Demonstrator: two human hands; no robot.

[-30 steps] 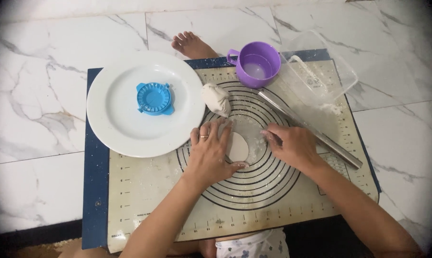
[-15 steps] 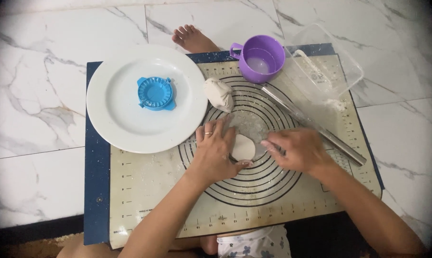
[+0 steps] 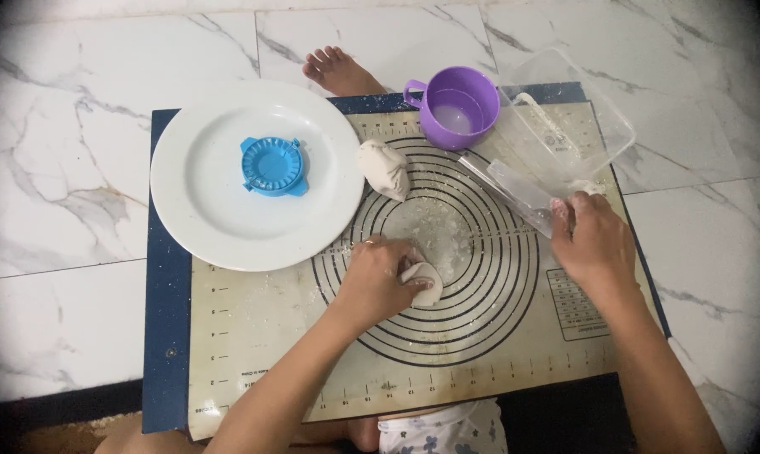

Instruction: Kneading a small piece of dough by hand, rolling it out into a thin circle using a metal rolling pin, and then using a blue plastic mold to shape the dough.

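Right hand [image 3: 596, 244] shifted onto rolling pin [image 3: 514, 187], diagonal

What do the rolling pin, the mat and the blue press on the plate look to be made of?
Rolling pin, held by the right hand: likely clear plastic or acrylic, see-through and glossy. Mat: probably flexible silicone, matte beige with printed rings. Blue press: moulded plastic, ribbed, slightly shiny. Plate: seemingly glazed ceramic.

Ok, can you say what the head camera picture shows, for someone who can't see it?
A person's left hand presses a small dough piece on a ringed baking mat, while the right hand touches a clear rolling pin.
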